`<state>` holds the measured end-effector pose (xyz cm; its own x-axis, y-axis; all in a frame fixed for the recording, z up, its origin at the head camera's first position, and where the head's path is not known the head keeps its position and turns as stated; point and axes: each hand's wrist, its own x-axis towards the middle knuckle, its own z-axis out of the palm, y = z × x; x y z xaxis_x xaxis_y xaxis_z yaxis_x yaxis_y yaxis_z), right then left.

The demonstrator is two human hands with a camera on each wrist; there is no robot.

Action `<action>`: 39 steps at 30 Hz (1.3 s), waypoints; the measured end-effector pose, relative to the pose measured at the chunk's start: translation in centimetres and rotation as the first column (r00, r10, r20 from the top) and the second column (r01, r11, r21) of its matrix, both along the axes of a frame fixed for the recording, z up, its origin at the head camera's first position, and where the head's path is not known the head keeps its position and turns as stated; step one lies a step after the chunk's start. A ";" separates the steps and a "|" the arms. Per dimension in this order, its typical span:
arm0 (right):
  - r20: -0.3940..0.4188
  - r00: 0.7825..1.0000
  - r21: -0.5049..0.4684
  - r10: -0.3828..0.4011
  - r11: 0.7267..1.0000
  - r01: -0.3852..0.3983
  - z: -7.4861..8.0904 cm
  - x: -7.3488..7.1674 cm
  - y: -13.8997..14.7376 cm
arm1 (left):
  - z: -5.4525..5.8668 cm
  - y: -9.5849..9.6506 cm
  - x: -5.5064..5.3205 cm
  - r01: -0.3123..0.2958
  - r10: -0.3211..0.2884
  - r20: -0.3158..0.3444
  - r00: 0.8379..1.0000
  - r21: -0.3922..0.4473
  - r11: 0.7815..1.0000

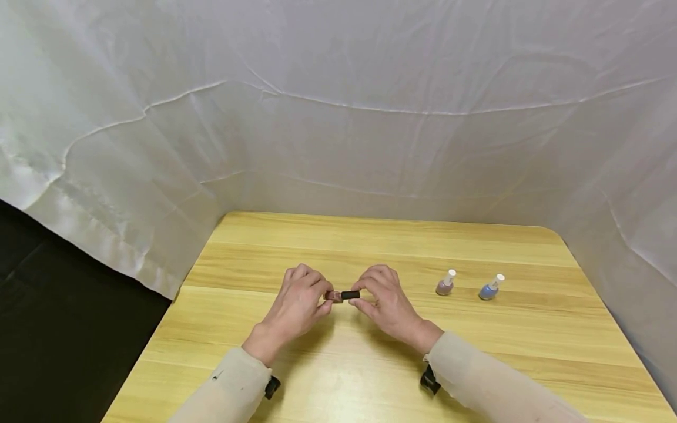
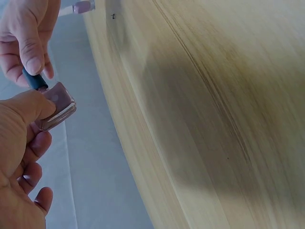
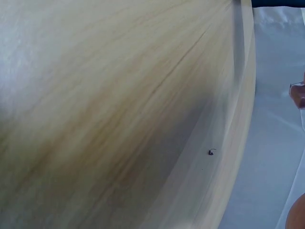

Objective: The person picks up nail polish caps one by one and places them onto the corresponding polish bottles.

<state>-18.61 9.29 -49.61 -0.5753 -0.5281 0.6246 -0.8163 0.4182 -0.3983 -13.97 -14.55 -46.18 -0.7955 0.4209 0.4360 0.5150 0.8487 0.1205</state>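
Note:
A small nail polish bottle with mauve-brown polish lies sideways between the two hands, held above the table. My left hand pinches its glass body between thumb and fingers. At the other end, my right hand pinches the black cap. From the left wrist view, the flat bottle shows under the thumb, and a short stretch of neck is visible between glass and cap. Only a corner of the bottle enters the right wrist view.
Two white-capped nail polish bottles stand to the right on the wooden table: one mauve, one blue. Pale cloth hangs behind and beside the table. A tiny dark speck lies on the tabletop.

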 end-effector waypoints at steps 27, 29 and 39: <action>-0.029 1.000 0.014 0.011 1.000 -0.010 -0.5 -0.3 0.1 | 0.1 0.3 0.0 -0.017 0.018 0.011 1.000 -0.014 1.000; -0.036 0.999 0.015 0.017 1.000 -0.016 -0.6 -0.2 0.1 | 0.1 0.3 0.0 -0.020 0.021 0.013 1.000 -0.014 1.000; -0.019 0.999 -0.013 0.027 1.000 -0.027 -0.7 0.0 -0.2 | 0.0 0.3 0.0 -0.020 0.020 0.024 1.000 -0.001 1.000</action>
